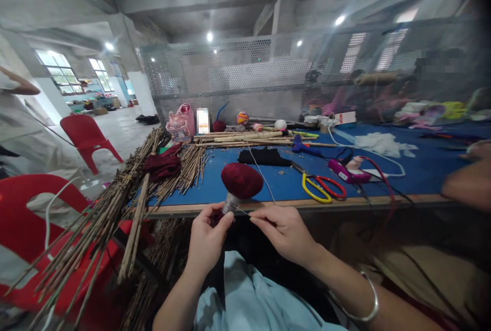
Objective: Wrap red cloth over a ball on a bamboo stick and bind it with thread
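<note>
A dark red fabric-covered ball (242, 180) stands tilted above a neck wound with grey thread (231, 205). My left hand (210, 234) is closed around that neck, thumb in front, with some dark red cloth bunched below. To the right, my right hand (282, 228) pinches a thin strand (242, 211) between thumb and forefinger; it runs taut to the wound neck. A silver bangle (370, 300) circles my right wrist. Just beyond the ball, a thin pale stick or wire (261, 170) lies slanting over the table edge.
Scissors with yellow and red handles (322, 188) lie on the blue table (207, 188), near a purple device with cords (349, 171). Bundled thin sticks (111, 223) overhang a red chair (72, 269) at left. A perforated metal screen (230, 75) stands behind. Another person's arm (468, 177) reaches in at right.
</note>
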`<state>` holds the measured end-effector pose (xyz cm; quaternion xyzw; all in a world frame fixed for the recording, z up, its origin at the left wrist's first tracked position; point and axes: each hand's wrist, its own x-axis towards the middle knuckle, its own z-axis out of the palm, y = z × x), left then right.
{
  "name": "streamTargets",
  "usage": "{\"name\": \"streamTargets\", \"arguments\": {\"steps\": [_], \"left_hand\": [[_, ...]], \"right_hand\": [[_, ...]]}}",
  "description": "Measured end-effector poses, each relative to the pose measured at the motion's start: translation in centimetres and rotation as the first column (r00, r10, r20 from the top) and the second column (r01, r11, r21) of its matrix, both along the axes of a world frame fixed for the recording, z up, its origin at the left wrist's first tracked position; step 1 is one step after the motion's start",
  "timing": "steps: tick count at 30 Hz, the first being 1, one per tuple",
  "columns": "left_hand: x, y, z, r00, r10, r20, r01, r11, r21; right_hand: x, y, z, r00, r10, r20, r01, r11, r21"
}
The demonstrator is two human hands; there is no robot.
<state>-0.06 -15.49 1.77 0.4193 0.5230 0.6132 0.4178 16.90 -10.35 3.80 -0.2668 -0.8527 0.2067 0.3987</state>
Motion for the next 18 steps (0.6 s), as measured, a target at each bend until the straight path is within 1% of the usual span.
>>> {"name": "streamTargets", "arguments": {"steps": [2,4,7,10,13,15,16,18], "left_hand": [[0.2,-0.1,-0.1,0.996,-0.033,0.081,0.037,0.998,-0.046],[0.5,0.0,-0.1,0.990,-0.047,0.132,0.057,0.996,-0.073],[0.7,0.1,-0.2,0.979,-0.072,0.193,0.089,0.993,-0.081],[1.0,0.1,-0.1,0.955,-0.112,0.275,0.142,0.986,-0.091],[1.2,0.0,0.2,0.918,-0.154,0.366,0.202,0.974,-0.097],[1.3,-0.2,0.2,0.891,-0.203,0.407,0.258,0.962,-0.085],[1.2,-0.4,0.2,0.877,-0.236,0.418,0.294,0.953,-0.079],[1.1,-0.7,0.1,0.855,-0.316,0.412,0.375,0.924,-0.070]], "right_hand": [[0.0,0.3,-0.4,0.999,-0.024,-0.038,0.018,0.990,-0.137],[-0.1,0.7,-0.9,0.995,-0.046,-0.087,0.021,0.962,-0.274],[-0.3,1.1,-1.7,0.981,-0.093,-0.169,0.005,0.888,-0.459],[-0.8,1.3,-2.5,0.959,-0.099,-0.267,-0.081,0.803,-0.590],[-1.3,1.5,-3.4,0.935,-0.076,-0.348,-0.190,0.721,-0.667],[-1.4,2.0,-3.9,0.931,-0.044,-0.363,-0.237,0.685,-0.689],[-1.4,2.5,-4.0,0.936,0.003,-0.352,-0.256,0.691,-0.676],[-1.0,3.9,-3.7,0.949,0.139,-0.283,-0.291,0.730,-0.618]]}}
